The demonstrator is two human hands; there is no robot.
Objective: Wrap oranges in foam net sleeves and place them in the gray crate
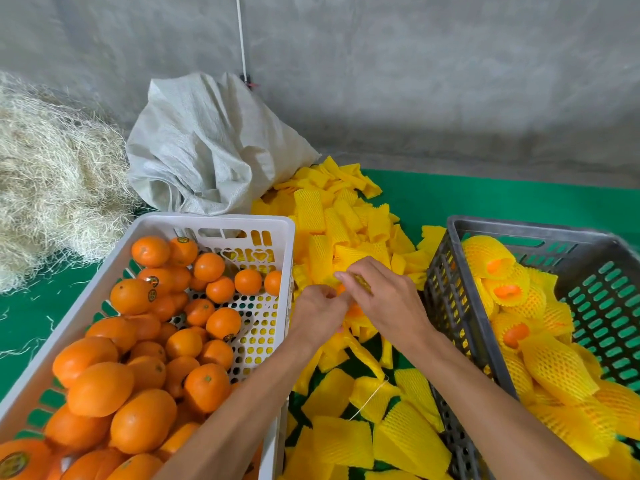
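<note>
orange (354, 309) held between left hand (318, 311) and right hand (388, 299).

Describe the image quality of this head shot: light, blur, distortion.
Head view: soft, even light with no glare or hard shadows; wide-angle bending curves the gray crate rim; the oranges in the white crate are sharp; the hands are slightly soft, and the straw pile blurs.
</note>
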